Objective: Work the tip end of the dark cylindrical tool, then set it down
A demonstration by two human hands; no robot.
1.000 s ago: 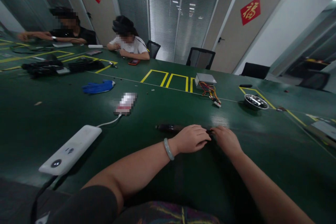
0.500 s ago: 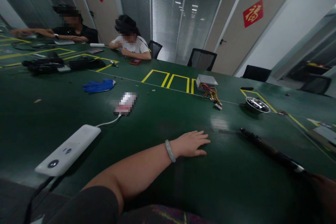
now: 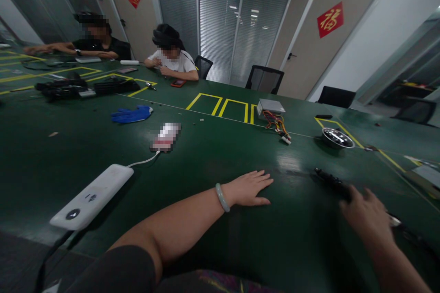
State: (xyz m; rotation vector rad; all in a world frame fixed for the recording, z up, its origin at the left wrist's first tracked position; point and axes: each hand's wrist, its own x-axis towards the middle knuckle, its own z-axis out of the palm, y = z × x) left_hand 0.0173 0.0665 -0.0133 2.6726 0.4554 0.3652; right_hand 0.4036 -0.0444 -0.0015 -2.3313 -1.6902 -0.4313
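My left hand (image 3: 248, 188) lies palm down on the green table (image 3: 206, 155), fingers stretched out and holding nothing. A pale bracelet (image 3: 222, 197) circles that wrist. To the right, my right hand (image 3: 369, 217), slightly blurred, is over a long, slim dark object (image 3: 332, 181) with a shiny silver part near its lower end. The fingers of this hand look apart and bent downward. The hand covers the middle of the object, and whether it touches it I cannot tell.
A white power bank (image 3: 94, 197) is cabled to a phone (image 3: 165, 137) at left. Beyond lie a blue glove (image 3: 132, 114), a power supply (image 3: 271, 105) with loose wires, and a metal bowl (image 3: 337, 138). Two people sit across the table.
My right hand has come in from the lower right edge and moved over the dark object. My left hand stays in place. The view has shifted slightly.
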